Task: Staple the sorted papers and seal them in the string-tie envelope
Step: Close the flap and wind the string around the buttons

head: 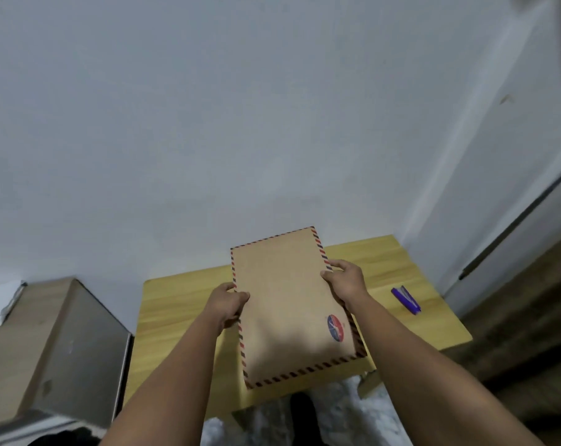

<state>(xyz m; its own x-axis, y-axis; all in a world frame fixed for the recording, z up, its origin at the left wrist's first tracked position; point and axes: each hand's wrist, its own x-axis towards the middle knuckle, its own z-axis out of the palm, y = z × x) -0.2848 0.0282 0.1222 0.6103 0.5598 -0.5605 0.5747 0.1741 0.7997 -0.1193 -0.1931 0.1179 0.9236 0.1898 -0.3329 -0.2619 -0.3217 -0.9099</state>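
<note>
Both hands point(227, 304) point(345, 280) grip the envelope point(289, 304) above the table point(385, 255); stapler point(405, 299) lies right.

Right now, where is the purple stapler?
In the head view the purple stapler lies on the wooden table, off to the right of the right hand and the envelope it holds.

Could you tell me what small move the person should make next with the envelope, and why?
Probably turn the envelope over. Both the left hand and right hand grip its long edges above the table, and only its plain side with the round emblem shows. No string tie or flap is visible, so whether it is sealed cannot be told. The stapler lies aside.
</note>
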